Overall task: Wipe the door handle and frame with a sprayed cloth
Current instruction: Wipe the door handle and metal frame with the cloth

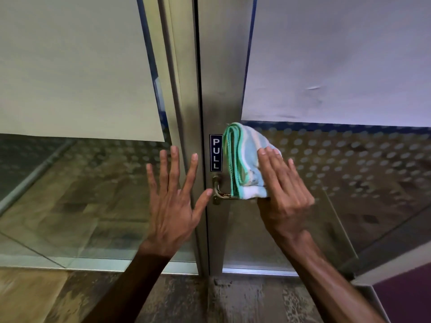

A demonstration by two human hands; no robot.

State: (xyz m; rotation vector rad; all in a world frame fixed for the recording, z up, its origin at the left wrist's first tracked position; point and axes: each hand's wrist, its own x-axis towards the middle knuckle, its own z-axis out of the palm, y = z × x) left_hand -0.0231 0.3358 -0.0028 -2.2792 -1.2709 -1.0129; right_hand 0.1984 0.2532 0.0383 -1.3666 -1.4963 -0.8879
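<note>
A folded green, blue and white striped cloth [242, 159] is pressed against the metal door frame [221, 89] just above the brass lever handle [219, 191]. My right hand [283, 185] holds the cloth from its right side, fingers flat over it and thumb hidden beneath. The cloth's lower edge covers the outer part of the handle. My left hand [173, 199] is spread flat with fingers apart on the left frame post and glass, its thumb tip close to the handle's base. It holds nothing.
A dark blue PULL sign [216, 152] sits on the frame left of the cloth. Glass panels [70, 194] with white sheets and a dotted film flank the frame. A worn floor [210, 299] lies below.
</note>
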